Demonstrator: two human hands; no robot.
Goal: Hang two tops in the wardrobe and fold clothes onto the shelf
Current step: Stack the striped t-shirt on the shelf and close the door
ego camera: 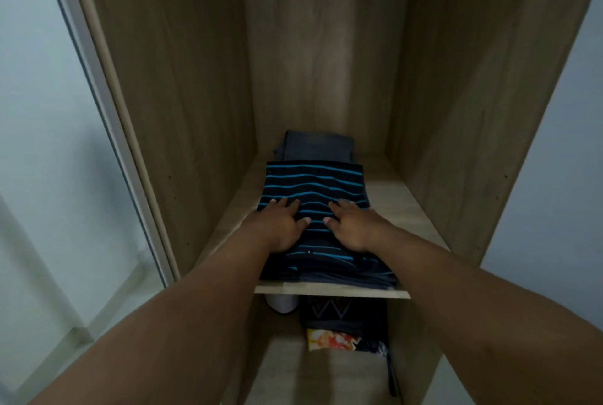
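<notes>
Two hands are out in front, both flat with fingers spread and straight, gripping nothing: the left hand (283,224) and the right hand (351,223) press side by side on one folded dark top with blue stripes (313,187). That striped top lies on the wooden shelf (394,199), reaching to its front edge, on top of some other dark folded cloth whose layers show at the front; how many pieces are in there cannot be told. One folded grey garment (318,145) sits behind it, touching the back panel of the wardrobe (182,85).

Below the shelf, on the lower level, there is one white rounded object (282,303) at the left, one dark garment with a zigzag pattern (339,310) beside it, and one piece of orange and white printed fabric (331,341) just in front of that.

The wardrobe is light oak-coloured wood, open at the front. A pale frosted sliding door (49,143) stands to its left and a plain pale wall (561,160) to its right. The light is dim.
</notes>
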